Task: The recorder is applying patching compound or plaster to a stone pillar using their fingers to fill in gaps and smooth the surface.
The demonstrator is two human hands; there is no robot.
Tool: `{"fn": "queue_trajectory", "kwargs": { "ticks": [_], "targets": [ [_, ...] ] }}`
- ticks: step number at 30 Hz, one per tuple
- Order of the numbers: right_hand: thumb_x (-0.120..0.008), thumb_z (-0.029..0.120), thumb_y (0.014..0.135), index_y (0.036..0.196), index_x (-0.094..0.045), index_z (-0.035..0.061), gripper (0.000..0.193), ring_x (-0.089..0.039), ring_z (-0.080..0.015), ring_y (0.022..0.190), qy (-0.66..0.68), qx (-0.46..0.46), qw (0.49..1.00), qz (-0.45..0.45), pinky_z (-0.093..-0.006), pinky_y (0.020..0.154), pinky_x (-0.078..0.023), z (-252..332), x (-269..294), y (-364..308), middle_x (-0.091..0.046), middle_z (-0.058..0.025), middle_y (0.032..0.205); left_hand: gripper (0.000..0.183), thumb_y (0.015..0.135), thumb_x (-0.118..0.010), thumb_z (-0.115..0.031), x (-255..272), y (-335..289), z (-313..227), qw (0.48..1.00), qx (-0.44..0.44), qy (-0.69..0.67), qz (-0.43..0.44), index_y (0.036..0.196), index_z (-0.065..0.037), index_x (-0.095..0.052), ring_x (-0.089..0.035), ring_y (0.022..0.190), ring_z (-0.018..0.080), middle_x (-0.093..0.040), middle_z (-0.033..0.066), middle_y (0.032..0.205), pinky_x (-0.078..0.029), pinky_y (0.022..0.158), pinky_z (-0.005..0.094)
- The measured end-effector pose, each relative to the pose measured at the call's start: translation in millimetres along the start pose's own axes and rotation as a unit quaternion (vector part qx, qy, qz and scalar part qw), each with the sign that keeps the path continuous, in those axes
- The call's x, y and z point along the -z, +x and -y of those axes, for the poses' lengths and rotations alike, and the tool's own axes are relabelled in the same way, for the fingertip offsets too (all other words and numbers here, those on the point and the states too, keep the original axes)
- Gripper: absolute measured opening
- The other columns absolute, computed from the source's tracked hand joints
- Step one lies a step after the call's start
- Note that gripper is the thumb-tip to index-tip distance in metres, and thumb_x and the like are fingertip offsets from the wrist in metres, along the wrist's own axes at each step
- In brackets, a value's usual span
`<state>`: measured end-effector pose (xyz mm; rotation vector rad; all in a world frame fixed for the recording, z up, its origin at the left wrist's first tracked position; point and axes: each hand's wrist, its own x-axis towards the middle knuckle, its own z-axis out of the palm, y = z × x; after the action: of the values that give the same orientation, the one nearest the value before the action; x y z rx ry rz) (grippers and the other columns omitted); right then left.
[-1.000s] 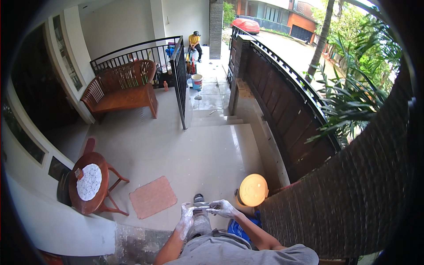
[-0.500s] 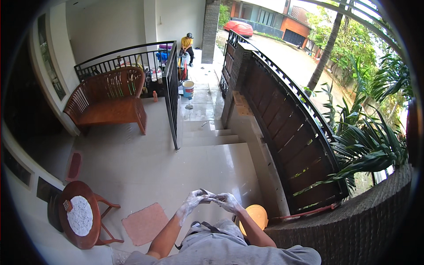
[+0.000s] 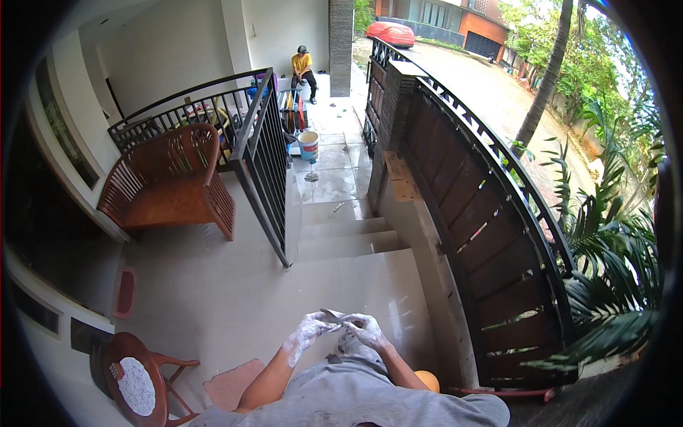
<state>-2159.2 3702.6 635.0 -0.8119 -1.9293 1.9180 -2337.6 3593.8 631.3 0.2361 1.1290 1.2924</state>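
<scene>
Both hands meet in front of the person's chest, high above the tiled floor (image 3: 341, 285). The left hand (image 3: 307, 333) and right hand (image 3: 364, 331), smeared white, pinch a small grey tool (image 3: 331, 314) between their fingertips.

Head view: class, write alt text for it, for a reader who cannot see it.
Seen from above, a person's left hand and right hand, both smeared white, meet around a small flat tool over a pale tiled porch floor. A wooden bench, black railing and dark fence lie beyond.
</scene>
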Motion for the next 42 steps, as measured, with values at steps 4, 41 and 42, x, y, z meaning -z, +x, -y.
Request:
{"fn": "queue_trajectory", "kwargs": {
  "ticks": [4, 41, 42],
  "targets": [
    [-0.074, 0.026, 0.083, 0.101, -0.068, 0.0042, 0.028, -0.058, -0.009, 0.074, -0.121, 0.042, 0.99, 0.054, -0.0278, 0.068, -0.05, 36.4, 59.7, 77.5, -0.065, -0.0029, 0.083, 0.034, 0.081, -0.057, 0.012, -15.3, 67.8, -58.6, 1.0, -0.005, -0.016, -0.018, 0.115, 0.013, -0.054, -0.065, 0.099, 0.0271, -0.063, 0.0209, 0.11, -0.054, 0.092, 0.0345],
    [-0.076, 0.019, 0.078, 0.094, -0.072, 0.0028, 0.023, -0.065, -0.0183, 0.073, -0.148, -0.053, 0.968, -0.195, -0.0309, 0.068, -0.053, 117.5, 152.2, 476.2, -0.07, -0.0107, 0.086, 0.023, 0.083, -0.061, 0.006, 48.6, 448.3, -365.5, 0.982, 0.089, 0.094, 0.134, 0.106, 0.01, -0.061, -0.068, 0.089, 0.0257, -0.067, 0.018, 0.1, -0.058, 0.079, 0.0353],
    [-0.075, 0.019, 0.079, 0.095, -0.072, 0.0038, 0.023, -0.066, -0.0198, 0.073, -0.144, -0.043, 0.969, -0.199, -0.0312, 0.069, -0.053, 114.8, 154.6, 476.9, -0.07, -0.0114, 0.088, 0.023, 0.083, -0.061, 0.006, 48.1, 454.8, -361.0, 0.979, 0.099, 0.101, 0.148, 0.106, 0.01, -0.061, -0.068, 0.089, 0.0257, -0.067, 0.018, 0.1, -0.058, 0.079, 0.0353]
  ]
}}
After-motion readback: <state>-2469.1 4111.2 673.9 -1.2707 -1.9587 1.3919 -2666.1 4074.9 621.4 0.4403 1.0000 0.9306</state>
